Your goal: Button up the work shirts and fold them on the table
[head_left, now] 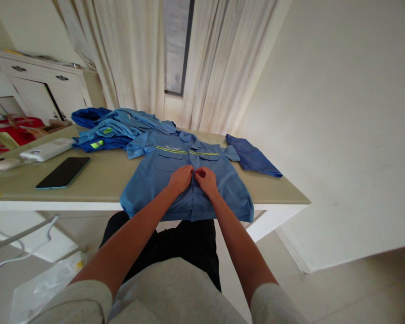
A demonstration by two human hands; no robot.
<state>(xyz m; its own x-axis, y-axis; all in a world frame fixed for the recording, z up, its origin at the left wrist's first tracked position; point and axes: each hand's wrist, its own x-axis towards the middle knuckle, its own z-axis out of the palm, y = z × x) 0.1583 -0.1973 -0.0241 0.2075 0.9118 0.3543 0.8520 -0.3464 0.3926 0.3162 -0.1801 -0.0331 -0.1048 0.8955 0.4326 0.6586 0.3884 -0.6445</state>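
Note:
A blue short-sleeved work shirt (162, 175) lies front side up on the table, its collar toward the window and its hem hanging over the near edge. Yellow stripes and pale lettering cross its chest. My left hand (181, 178) pinches the front placket from the left, just below chest-pocket height. Close beside it, my right hand (206, 179) grips the placket from the other side, thumb and fingertips together. The fingertips of both hands nearly meet; whether a button is between them is too small to tell. Below them, the placket runs down to the hem.
A heap of blue garments (121, 123) lies at the back left of the table (101, 189). A folded dark blue garment (253, 155) rests at the right. A phone (63, 173) and a white device (47, 149) lie on the left. A wall (340, 135) stands close on the right.

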